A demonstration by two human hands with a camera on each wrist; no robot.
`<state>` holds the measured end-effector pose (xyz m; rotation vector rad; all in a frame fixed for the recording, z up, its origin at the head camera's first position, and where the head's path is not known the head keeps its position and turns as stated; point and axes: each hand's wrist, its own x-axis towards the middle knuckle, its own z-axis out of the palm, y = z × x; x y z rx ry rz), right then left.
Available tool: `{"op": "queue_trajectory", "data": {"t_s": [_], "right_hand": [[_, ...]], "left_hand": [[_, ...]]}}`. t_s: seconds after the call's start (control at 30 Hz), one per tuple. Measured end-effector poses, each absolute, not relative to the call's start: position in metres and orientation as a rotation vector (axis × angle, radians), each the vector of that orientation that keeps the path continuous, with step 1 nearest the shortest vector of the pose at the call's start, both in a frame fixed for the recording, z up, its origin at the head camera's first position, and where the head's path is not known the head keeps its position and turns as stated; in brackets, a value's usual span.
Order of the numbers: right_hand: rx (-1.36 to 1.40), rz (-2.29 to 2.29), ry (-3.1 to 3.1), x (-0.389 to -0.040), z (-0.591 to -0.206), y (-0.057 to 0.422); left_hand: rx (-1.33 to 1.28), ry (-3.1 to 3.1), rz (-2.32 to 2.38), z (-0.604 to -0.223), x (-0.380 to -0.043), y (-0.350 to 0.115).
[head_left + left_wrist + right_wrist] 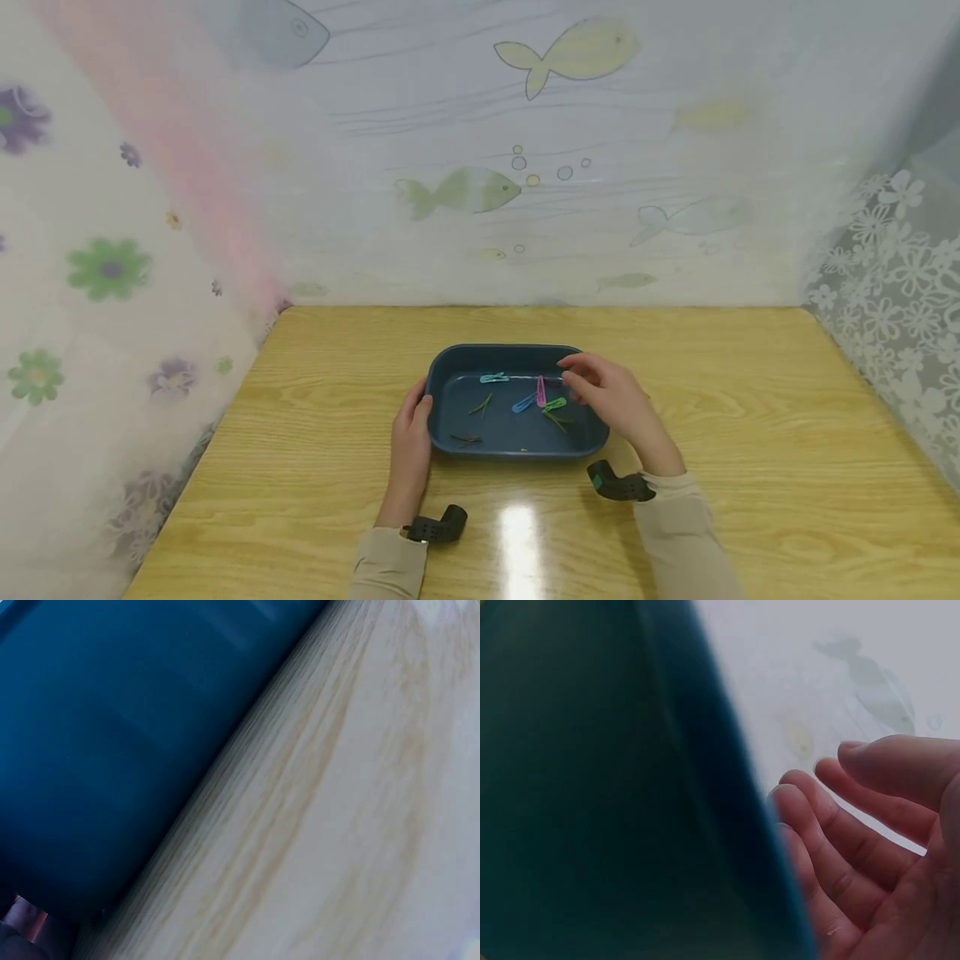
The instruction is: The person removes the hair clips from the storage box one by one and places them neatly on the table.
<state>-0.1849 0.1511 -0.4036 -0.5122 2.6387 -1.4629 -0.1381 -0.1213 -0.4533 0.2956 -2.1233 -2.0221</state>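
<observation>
A dark blue plastic tub [468, 450] with rounded corners stands on the table. My left hand [411, 437] holds its left side, the thumb at the rim and the fingers along the outer wall. My right hand [618, 404] hovers over the right rim with loosely curled fingers and nothing between them. Near its fingertips inside the tub lie a pink clip [541, 390], a blue clip [524, 404] and a green clip [556, 404]. Farther back is a light blue clip [493, 378]. Thin forked, twig-like pieces [482, 406] lie there too, including a brown one [466, 439].
The wood-grain table [315, 433] extends around the tub. Behind it hangs a pale sheet [450, 275] printed with fish; a flowered sheet [112, 333] is at the left and a white-flowered one [892, 283] at the right.
</observation>
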Motion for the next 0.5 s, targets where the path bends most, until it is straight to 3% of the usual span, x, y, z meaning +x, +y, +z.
{"op": "queue_trajectory", "data": {"t_s": [0.17, 0.5], "right_hand": [[-0.597, -1.348, 2.663, -0.187, -0.406, 0.142], [-0.762, -1.112, 2.671, -0.179, -0.409, 0.129]], "left_hand": [[0.287, -2.121, -2.017, -0.445, -0.136, -0.118], [0.303, -2.129, -1.962, -0.468, -0.143, -0.123]]}}
